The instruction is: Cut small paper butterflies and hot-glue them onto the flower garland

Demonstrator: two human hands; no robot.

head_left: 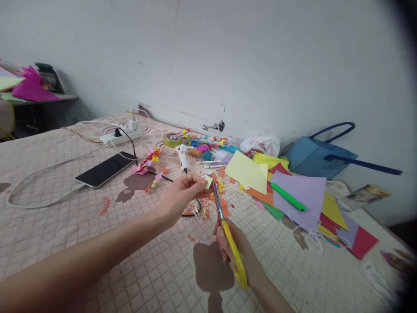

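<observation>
My left hand [184,193] pinches a small piece of pale yellow paper [208,181] between thumb and fingers. Wrapped round the handles of a pair of yellow-handled scissors [233,245] is my right hand [236,243]. The metal blades point up and away, with their tips right beside the paper's edge; I cannot tell whether they touch it. Beneath and behind my hands lie small orange and yellow paper scraps [224,206]. A white glue gun [182,157] stands just beyond my left hand.
Coloured paper sheets [298,189] with a green cutter [288,196] on top lie at the right, near white string [312,237]. A blue bag [321,154] leans by the wall. At left are a phone [106,169], its cable and a power strip [120,135]. Tape [172,140] sits behind.
</observation>
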